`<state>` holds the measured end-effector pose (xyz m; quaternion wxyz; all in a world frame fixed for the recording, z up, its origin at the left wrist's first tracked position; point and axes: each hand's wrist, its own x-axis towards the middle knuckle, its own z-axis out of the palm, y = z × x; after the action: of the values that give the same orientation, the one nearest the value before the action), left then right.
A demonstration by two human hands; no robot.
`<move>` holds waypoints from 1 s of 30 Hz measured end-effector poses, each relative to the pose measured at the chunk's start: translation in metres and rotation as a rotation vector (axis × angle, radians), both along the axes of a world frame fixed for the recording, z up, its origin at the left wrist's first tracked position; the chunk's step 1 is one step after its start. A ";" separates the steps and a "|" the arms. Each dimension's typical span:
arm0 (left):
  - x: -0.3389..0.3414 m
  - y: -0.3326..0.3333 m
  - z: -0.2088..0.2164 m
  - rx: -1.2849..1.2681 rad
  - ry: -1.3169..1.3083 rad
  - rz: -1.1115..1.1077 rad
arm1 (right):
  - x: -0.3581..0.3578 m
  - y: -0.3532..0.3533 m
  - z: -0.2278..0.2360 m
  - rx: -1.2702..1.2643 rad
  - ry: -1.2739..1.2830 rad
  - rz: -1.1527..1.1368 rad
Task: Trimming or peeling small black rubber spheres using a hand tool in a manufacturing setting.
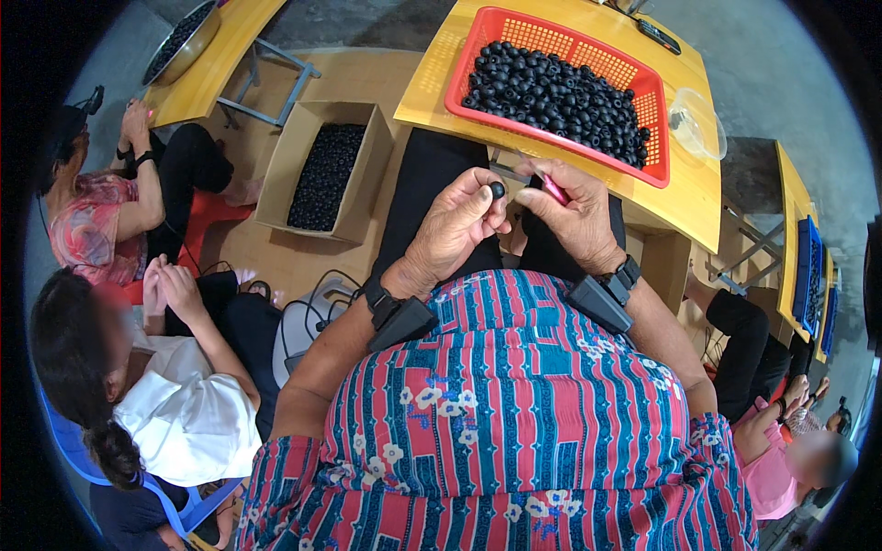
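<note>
Round black bead (497, 190) is pinched in the left hand (457, 220); the right hand (579, 213) grips a pink tool (555, 187). I see a red plastic basket (654, 167) on yellow worktop (687, 213), a cardboard box (369, 184) left of it.

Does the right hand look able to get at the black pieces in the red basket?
Probably yes: the red basket is open-topped, just beyond the right hand; nothing covers the black pieces, though that hand holds a pink tool.
</note>
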<state>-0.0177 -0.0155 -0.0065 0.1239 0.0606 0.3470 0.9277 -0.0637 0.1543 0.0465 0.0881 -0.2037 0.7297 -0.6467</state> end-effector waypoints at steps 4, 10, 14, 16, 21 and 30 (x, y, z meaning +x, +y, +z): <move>0.000 0.001 -0.005 0.018 -0.024 -0.002 | -0.001 -0.005 -0.001 0.097 0.151 0.032; -0.003 0.000 -0.006 0.011 -0.009 -0.024 | -0.002 -0.009 0.000 0.140 0.122 0.075; -0.002 0.004 0.000 0.017 -0.117 0.032 | -0.001 -0.011 0.004 0.156 0.199 0.041; -0.002 0.004 -0.001 0.025 -0.123 0.035 | -0.001 -0.011 0.002 0.168 0.241 0.026; -0.002 0.004 -0.004 0.090 -0.140 0.051 | -0.001 -0.008 -0.010 0.054 0.048 -0.025; -0.003 0.002 -0.009 0.071 -0.074 0.068 | -0.002 -0.007 -0.002 0.048 -0.070 0.078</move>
<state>-0.0203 -0.0140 -0.0158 0.1031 0.0188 0.3109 0.9446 -0.0657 0.1469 0.0447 0.1436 -0.2073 0.7330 -0.6317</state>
